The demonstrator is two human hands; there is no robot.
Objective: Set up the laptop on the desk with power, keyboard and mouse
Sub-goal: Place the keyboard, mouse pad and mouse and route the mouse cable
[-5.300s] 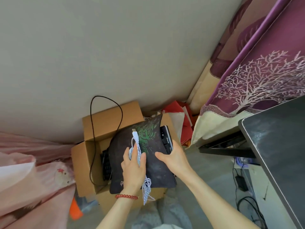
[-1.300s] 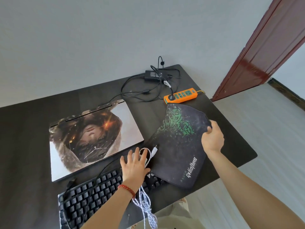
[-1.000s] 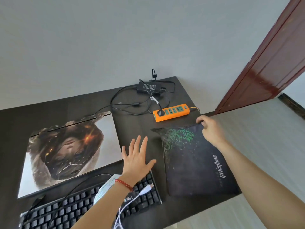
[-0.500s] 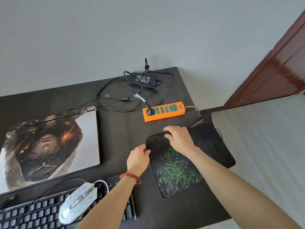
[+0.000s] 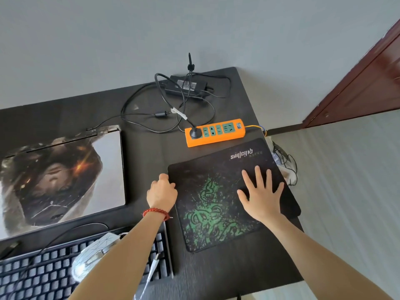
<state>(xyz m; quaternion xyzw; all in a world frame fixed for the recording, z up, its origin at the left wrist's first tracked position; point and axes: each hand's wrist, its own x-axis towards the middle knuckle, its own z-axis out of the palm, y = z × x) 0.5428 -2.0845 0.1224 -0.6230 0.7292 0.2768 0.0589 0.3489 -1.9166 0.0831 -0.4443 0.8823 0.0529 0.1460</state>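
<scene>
A closed laptop [image 5: 58, 178] with a printed lid lies at the left of the dark desk [image 5: 147, 152]. A black keyboard [image 5: 43, 271] sits at the front left, with a white mouse [image 5: 91, 256] and its white USB cable [image 5: 152, 267] resting on it. A black mouse pad [image 5: 207, 200] with a green pattern lies flat at the right. My left hand [image 5: 161, 191] pinches the pad's left edge. My right hand [image 5: 260, 195] presses flat on its right part, fingers spread. An orange power strip [image 5: 216, 135] and the black power adapter [image 5: 187, 84] lie behind.
Tangled black cables [image 5: 164, 115] run between the adapter, the strip and the laptop. The pad's right corner overhangs the desk's right edge. A grey wall rises behind the desk. A dark red door [image 5: 363, 79] stands at the right, with pale floor below it.
The mouse pad has been turned and laid flat. My right hand has moved from the pad's back edge to press open on its right part. My left hand still holds its left edge.
</scene>
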